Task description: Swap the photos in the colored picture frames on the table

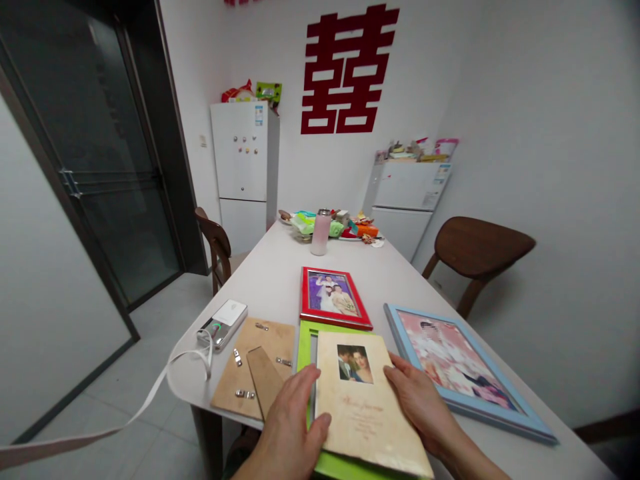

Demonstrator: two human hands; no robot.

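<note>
A cream card with a small photo of a couple (363,407) lies on top of a green picture frame (305,343) at the near edge of the white table (280,273). My left hand (293,417) rests on the card's left edge, fingers stretched out, thumb on the card. On the card's right edge lies my right hand (417,400), fingers flat and pressing the card down. A brown frame backing board with metal clips and a stand (255,367) lies to the left of the green frame.
A red framed photo (334,297) lies behind the green frame, a blue framed photo (460,367) to the right. A white power bank with a strap (223,321) sits at the left edge. A pink bottle (321,232) and clutter stand far back. Two wooden chairs flank the table.
</note>
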